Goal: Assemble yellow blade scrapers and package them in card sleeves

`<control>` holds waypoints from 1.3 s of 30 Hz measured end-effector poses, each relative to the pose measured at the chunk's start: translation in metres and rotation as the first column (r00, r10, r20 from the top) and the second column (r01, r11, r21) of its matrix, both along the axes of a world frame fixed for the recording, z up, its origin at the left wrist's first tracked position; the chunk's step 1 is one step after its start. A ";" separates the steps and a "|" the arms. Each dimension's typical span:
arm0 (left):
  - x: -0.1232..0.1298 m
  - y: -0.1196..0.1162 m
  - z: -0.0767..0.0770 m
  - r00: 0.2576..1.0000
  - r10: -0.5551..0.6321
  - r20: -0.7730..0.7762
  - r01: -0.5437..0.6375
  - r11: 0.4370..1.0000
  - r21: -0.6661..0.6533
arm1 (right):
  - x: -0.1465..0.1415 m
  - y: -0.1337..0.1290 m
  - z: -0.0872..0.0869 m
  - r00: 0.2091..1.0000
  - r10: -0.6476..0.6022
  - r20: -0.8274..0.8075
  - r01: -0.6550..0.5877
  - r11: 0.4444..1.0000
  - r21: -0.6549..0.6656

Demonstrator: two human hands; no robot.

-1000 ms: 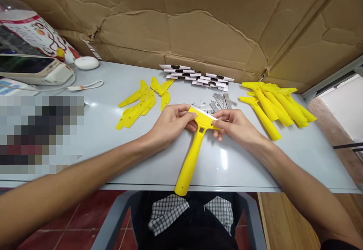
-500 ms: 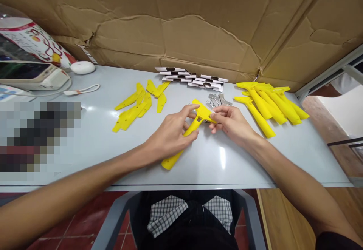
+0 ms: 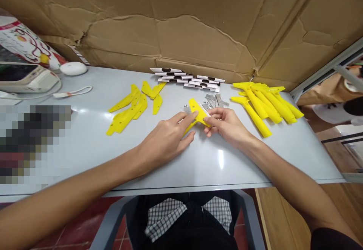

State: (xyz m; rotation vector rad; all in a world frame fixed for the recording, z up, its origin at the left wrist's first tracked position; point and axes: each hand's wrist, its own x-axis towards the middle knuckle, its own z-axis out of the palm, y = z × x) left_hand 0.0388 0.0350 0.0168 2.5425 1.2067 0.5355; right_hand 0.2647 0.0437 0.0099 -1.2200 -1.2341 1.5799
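Both my hands are on a yellow plastic scraper [image 3: 197,111], a T-shaped tool with a wide head and a handle. My left hand [image 3: 167,135] is closed around its handle, with the index finger on the head and the thumb lower down. Most of the handle is hidden beneath that hand. My right hand [image 3: 225,124] pinches the right corner of the head, where a pale straight edge shows. Just behind it lie flat grey metal blades [image 3: 211,99] and a few tiny metal pieces that look like screws.
Yellow flat angled plates [image 3: 129,116] lie on the grey table [image 3: 107,174] to the left. Several yellow scraper handles [image 3: 262,104] are piled at right. Folded white card sleeves [image 3: 176,77] sit against the cardboard [image 3: 198,38]. A white mouse [image 3: 73,68] and a cable [image 3: 75,92] are at far left.
The scraper has turned in my hands, so its handle now lies mostly under my left hand. My left index finger has moved onto the head. The camera view has shifted slightly.
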 end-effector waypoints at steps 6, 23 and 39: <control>0.000 0.003 -0.003 0.997 0.067 0.025 -0.067 0.998 -0.016 | 0.001 0.001 0.001 0.999 0.006 0.043 -0.007 1.000 0.030; -0.002 0.008 -0.001 0.991 0.001 0.135 0.004 0.999 -0.041 | 0.002 0.001 0.006 1.000 0.017 0.004 -0.017 0.999 0.028; -0.030 0.059 0.009 0.990 -0.008 -0.141 0.008 1.000 0.003 | 0.030 0.022 0.017 0.999 -0.035 0.039 0.034 0.999 0.025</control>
